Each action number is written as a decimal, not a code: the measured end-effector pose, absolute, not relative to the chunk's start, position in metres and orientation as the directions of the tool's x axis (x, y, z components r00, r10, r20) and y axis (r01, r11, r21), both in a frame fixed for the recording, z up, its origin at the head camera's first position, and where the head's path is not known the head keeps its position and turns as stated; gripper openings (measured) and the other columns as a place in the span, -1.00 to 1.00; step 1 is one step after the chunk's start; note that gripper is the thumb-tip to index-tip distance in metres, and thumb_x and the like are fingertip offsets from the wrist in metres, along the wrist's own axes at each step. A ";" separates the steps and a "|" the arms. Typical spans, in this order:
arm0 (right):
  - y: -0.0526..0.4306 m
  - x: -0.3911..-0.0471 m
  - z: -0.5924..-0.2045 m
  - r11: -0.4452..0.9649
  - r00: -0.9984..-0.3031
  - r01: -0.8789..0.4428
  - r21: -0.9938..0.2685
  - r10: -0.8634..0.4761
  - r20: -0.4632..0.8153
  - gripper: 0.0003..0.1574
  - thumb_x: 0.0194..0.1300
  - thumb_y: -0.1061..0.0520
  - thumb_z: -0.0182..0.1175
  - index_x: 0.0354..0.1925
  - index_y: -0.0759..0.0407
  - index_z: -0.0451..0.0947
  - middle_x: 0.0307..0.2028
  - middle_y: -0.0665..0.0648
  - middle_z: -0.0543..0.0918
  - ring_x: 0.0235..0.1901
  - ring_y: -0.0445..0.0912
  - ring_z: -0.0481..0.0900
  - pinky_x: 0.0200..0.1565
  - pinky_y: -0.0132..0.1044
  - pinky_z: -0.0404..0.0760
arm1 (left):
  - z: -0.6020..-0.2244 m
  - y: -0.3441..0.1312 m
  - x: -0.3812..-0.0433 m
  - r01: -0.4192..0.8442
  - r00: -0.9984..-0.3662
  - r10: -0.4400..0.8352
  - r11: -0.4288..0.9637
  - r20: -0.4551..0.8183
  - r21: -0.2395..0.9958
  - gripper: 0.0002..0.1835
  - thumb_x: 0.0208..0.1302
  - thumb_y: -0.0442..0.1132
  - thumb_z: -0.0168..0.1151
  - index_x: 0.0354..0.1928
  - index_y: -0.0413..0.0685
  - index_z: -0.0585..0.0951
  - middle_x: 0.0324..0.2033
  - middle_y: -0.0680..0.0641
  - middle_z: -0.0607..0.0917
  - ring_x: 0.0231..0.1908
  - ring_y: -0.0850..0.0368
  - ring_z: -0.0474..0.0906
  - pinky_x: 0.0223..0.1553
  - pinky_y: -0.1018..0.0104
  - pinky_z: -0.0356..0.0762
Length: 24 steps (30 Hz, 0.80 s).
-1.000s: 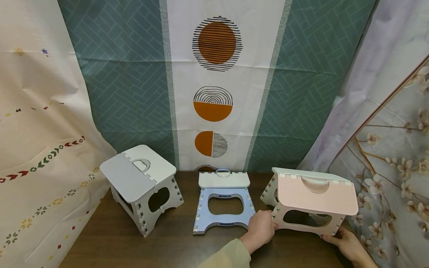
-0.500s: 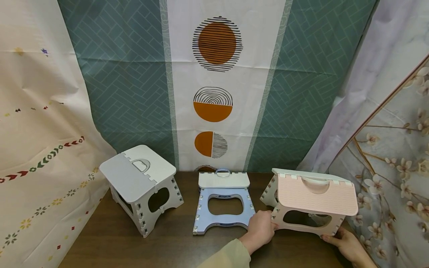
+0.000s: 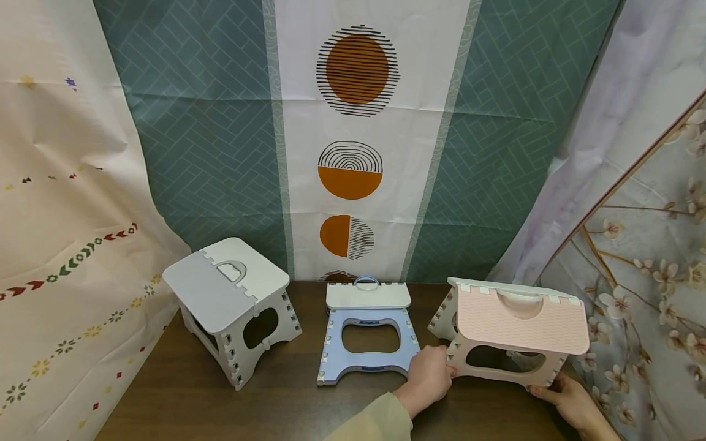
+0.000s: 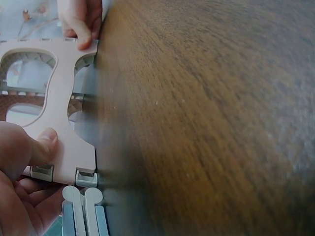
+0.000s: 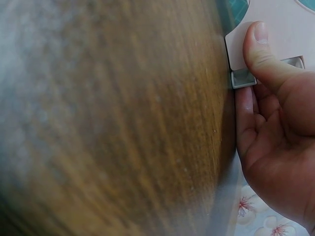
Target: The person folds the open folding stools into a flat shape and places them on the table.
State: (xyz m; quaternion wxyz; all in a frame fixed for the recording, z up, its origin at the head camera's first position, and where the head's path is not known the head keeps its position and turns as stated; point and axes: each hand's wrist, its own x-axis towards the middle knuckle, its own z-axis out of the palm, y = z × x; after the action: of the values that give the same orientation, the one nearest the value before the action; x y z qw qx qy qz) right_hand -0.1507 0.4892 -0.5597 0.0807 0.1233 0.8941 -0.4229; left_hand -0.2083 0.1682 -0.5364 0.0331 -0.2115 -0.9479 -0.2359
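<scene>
A pink folding step stool stands half folded at the right of the head view, its pink top panel tilted toward me and a pale green panel behind. My left hand grips the stool's near leg panel at its lower left corner. In the left wrist view the left thumb lies on the panel's face, with fingers behind. My right hand holds the lower right corner of the same panel. The right wrist view shows the right thumb on the pink face and the other fingers behind the edge.
A blue and white folded stool lies just left of my left hand. Farther left a grey and white stool stands fully unfolded. All are on a dark wooden table. Patterned cloths hang behind and at both sides.
</scene>
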 end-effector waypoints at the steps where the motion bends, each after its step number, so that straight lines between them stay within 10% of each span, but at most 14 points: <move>1: 0.489 -0.151 -0.560 0.611 -0.957 0.285 -0.738 0.147 -0.248 -0.39 0.52 -0.10 0.36 0.16 0.41 0.59 0.02 0.20 0.74 -0.05 -0.02 0.66 0.01 -0.02 0.59 | -0.537 0.168 -0.208 0.419 -0.907 0.385 0.800 0.169 0.430 -0.80 0.26 -0.05 0.59 -0.35 0.13 0.71 -0.50 0.14 0.71 -0.45 0.25 0.68 -0.48 0.34 0.58; 24: 0.491 -0.152 -0.562 0.613 -0.963 0.267 -0.743 0.140 -0.230 -0.31 0.51 -0.08 0.37 0.25 0.46 0.53 0.13 0.29 0.71 0.03 0.02 0.67 0.09 0.06 0.58 | -0.537 0.168 -0.208 0.420 -0.907 0.387 0.811 0.165 0.406 -0.80 0.16 -0.19 0.62 -0.23 0.11 0.75 -0.42 0.11 0.74 -0.44 0.21 0.69 -0.47 0.31 0.60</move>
State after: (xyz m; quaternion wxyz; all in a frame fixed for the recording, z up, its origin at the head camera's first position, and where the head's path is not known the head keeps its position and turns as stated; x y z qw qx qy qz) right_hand -0.1515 0.4905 -0.5622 0.0743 0.1137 0.8951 -0.4247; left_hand -0.2077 0.1685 -0.5375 0.0372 -0.2123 -0.9509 -0.2220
